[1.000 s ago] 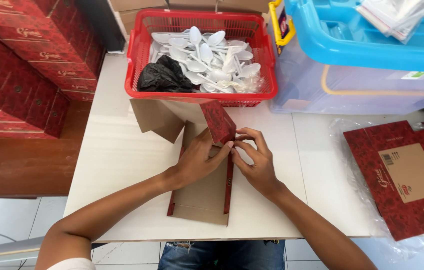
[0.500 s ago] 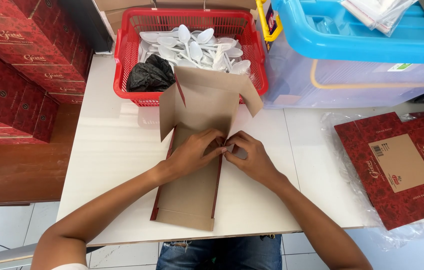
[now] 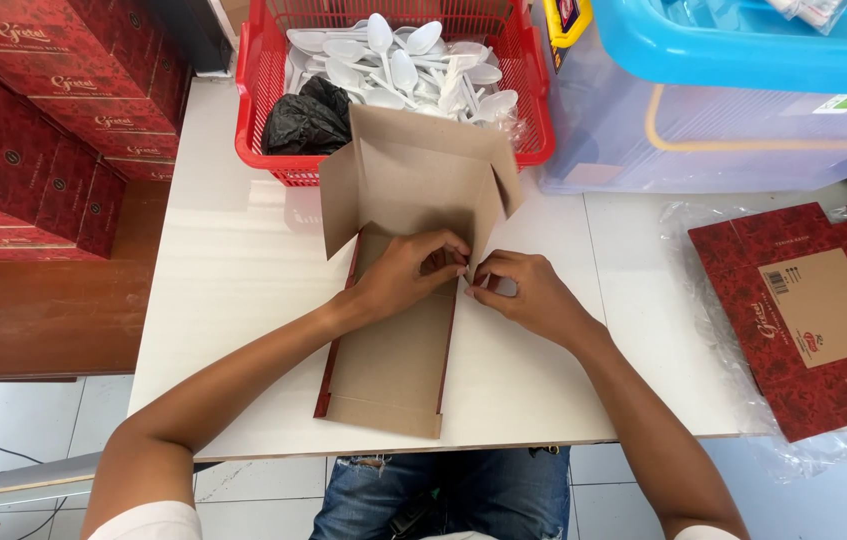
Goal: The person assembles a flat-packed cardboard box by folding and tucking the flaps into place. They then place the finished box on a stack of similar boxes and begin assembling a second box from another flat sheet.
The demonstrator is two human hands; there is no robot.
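Unfolded further, cardboard box [image 3: 398, 340] runs lengthwise away from the person, both hands' fingers [image 3: 443, 262] pinching its right wall.

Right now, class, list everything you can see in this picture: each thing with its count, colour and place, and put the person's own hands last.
Flat-folding cardboard box blank: one, brown inside with dark red edges, middle of the table, far flaps raised.
White table: one, under the work.
Red plastic basket: one, far edge of the table.
White plastic spoons: many, piled in the basket.
Black plastic bag: one, crumpled, basket's left side.
Clear storage tub with blue lid: one, far right.
Flat dark red box blanks in clear wrap: a stack, right of the table; count unclear.
Stacked dark red cartons: several, left.
Blue jeans: near edge.
Left hand: pinching the box's right wall.
Right hand: pinching the same wall.
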